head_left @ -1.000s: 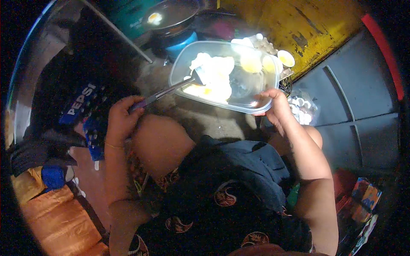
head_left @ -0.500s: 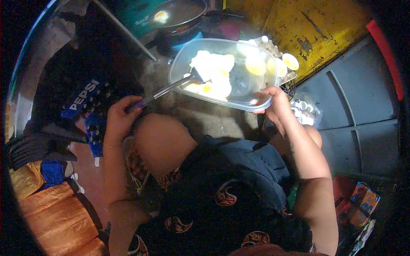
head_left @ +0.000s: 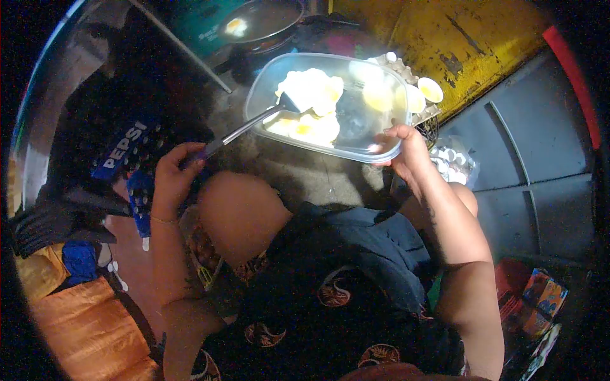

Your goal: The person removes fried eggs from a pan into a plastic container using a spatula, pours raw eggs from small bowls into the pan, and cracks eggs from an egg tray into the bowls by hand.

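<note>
Fried eggs (head_left: 318,92) leave open room before the container edge (head_left: 362,157) right fingers (head_left: 401,131) grip — left fingers (head_left: 184,150) clasp the spatula (head_left: 244,127).

My left hand (head_left: 178,168) at 9 o'clock: curled into a grip, directed toward 2. Left forearm (head_left: 168,247) rises toward 12 from a bent left elbow (head_left: 182,305) between 7 and 8. My right hand (head_left: 410,152) at 2 o'clock: clamped in a grip, thumb uppermost, the rest underneath, partly hidden. Right forearm (head_left: 454,219) leans toward 11, right elbow (head_left: 471,263) bent at 4. Hands well apart. Left knee (head_left: 244,216) raised between the forearms; right knee (head_left: 467,200) partly behind the right forearm.
</note>
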Motion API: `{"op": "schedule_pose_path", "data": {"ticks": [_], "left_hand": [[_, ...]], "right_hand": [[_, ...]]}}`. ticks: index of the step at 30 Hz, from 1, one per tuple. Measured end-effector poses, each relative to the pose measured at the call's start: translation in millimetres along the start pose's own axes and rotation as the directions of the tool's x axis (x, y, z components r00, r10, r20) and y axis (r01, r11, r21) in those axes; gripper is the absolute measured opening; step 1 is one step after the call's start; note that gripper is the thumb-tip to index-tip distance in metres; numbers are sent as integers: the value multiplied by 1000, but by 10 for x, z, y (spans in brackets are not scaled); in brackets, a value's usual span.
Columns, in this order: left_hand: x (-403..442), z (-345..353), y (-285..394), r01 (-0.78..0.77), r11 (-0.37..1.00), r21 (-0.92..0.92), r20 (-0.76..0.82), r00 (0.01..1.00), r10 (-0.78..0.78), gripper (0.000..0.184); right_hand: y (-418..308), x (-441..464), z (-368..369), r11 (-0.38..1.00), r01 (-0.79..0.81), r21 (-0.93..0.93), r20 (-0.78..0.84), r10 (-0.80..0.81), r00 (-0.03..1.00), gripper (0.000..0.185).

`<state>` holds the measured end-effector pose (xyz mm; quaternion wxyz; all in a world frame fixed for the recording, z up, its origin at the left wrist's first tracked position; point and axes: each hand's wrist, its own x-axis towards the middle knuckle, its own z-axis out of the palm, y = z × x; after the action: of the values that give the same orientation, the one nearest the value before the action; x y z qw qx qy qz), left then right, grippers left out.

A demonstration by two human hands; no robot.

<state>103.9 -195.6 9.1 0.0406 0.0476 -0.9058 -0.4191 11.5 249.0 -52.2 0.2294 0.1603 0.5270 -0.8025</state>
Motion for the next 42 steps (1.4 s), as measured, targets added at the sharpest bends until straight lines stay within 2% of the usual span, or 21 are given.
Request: {"op": "schedule_pose_path", "data": {"ticks": [5, 8, 10, 13, 18, 20, 21, 22, 26, 29, 31, 33, 37, 40, 42], "left_hand": [[10, -17, -5, -13, 997, 82, -8, 1000, 14, 29], [30, -48, 162, -35, 991, 132, -25, 999, 38, 29], [104, -110, 110, -67, 990, 126, -40, 997, 73, 29], [428, -232, 21, -82, 997, -5, -44, 996, 81, 30], [1194, -413, 292, -112, 986, -126, -99, 990, 100, 27], [1439, -500, 417, -143, 972, -185, -157, 981, 115, 26], [1554, -503, 401, -135, 968, -210, -169, 980, 101, 25], [1674, -514, 362, -124, 964, -235, -181, 980, 82, 24], [2312, -438, -106, -210, 961, -182, -223, 960, 167, 22], [2832, -270, -350, -190, 962, -197, -192, 970, 152, 22], [3013, -131, -543, -155, 968, -198, -183, 976, 118, 22], [3166, -44, -658, -76, 983, -168, -157, 986, 49, 21], [3339, -44, -853, 24, 997, -77, -137, 990, -34, 22], [3369, -55, -872, -55, 989, 139, -202, 976, 83, 27], [3273, -34, -759, -7, 979, 205, -245, 968, 58, 28]], "right_hand": [[-31, -46, 41, 1000, 8, 6, -2, -8, 1000, 49], [8, 36, -121, 1000, -11, 6, 61, 11, 998, 49], [-41, -62, -16, 999, 51, 11, 10, -51, 999, 48], [-200, -72, 122, 996, 76, 37, -28, -75, 997, 42], [-723, 105, 299, 992, 16, 124, -7, -15, 1000, 53], [-899, 192, 386, 993, 54, 108, -33, -51, 998, 58], [-938, 149, 460, 993, 74, 93, -53, -69, 996, 52], [-952, 101, 526, 993, 89, 77, -71, -84, 994, 46], [-743, 171, 348, 983, 155, 95, -66, -149, 987, 47], [-778, -19, 240, 983, 133, 128, -144, -115, 983, 44], [-688, -49, 45, 987, 85, 137, -141, -66, 988, 41], [-654, -92, -77, 987, 70, 144, -149, -48, 988, 36], [-616, -222, 14, 995, 90, 43, -225, -78, 971, 41], [-474, -145, -229, 994, 112, 7, -183, -108, 977, 49], [-407, -94, -368, 990, 126, 55, -135, -118, 984, 52]]}}
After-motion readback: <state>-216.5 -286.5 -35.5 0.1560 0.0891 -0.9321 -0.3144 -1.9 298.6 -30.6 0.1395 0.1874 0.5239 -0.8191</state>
